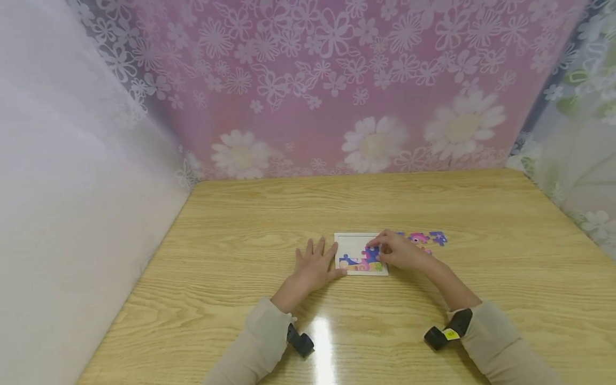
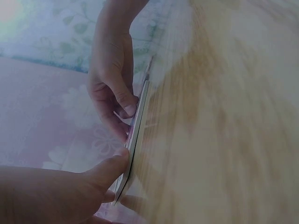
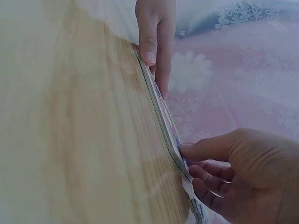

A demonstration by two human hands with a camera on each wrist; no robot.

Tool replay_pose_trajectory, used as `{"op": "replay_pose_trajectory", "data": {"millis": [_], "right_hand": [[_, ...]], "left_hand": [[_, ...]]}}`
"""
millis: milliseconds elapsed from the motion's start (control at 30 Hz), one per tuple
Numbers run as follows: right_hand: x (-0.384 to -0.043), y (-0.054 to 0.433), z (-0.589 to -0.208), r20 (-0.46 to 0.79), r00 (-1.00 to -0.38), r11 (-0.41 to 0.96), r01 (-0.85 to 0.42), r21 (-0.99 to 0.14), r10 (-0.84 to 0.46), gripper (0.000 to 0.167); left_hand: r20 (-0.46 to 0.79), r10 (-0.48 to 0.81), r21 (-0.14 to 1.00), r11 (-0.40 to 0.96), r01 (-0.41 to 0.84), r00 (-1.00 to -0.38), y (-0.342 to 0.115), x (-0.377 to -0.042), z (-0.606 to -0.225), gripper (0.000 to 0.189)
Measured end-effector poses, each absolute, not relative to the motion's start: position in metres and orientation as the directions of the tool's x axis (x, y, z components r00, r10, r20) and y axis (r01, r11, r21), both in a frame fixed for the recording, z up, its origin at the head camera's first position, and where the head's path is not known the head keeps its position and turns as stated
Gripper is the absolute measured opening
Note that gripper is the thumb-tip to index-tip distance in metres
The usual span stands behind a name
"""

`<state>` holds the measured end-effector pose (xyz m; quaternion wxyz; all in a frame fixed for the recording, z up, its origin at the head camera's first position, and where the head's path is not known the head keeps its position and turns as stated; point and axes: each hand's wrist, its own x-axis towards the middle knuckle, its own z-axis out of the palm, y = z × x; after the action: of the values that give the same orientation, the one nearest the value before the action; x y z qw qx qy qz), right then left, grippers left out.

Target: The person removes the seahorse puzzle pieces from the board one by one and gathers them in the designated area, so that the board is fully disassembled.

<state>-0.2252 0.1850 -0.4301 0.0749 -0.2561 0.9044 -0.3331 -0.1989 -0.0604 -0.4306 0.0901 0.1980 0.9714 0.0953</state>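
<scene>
A small white puzzle tray (image 1: 361, 236) lies flat on the wooden table, its lower part filled with blue, pink and yellow jigsaw pieces (image 1: 355, 264). My left hand (image 1: 313, 267) is spread at the tray's left side, thumb and index finger resting on the frame. Over the right edge, my right hand (image 1: 401, 252) pinches a blue puzzle piece (image 1: 372, 253) between thumb and index finger, down at the tray's surface. The right wrist view shows the right thumb (image 3: 196, 151) low against the tray; the hand partly hides the piece and the frame's right side.
Several loose jigsaw pieces, among them a pink one (image 1: 417, 238) and a blue one (image 1: 438, 238), lie right of the tray behind the right hand. The wooden table (image 1: 240, 235) meets a flowered pink backdrop (image 1: 308, 144) at the back and a pale wall (image 1: 86, 192) at left.
</scene>
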Motion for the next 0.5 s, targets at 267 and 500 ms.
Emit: {"op": "replay_pose_trajectory", "data": {"millis": [267,500], "right_hand": [[-0.2226,0.1831,-0.4273,0.049,-0.861,0.633,-0.41,-0.657,-0.507,0.03],[-0.2215,0.1837,-0.426,0.044,-0.858,0.621,-0.405,-0.671,-0.512,0.031]], "left_hand": [[-0.137,0.403,0.212,0.904,0.371,-0.905,-0.0603,-0.1984,-0.4295,0.073],[-0.133,0.401,0.223,0.903,0.367,-0.906,-0.0597,-0.1984,-0.43,0.073]]}}
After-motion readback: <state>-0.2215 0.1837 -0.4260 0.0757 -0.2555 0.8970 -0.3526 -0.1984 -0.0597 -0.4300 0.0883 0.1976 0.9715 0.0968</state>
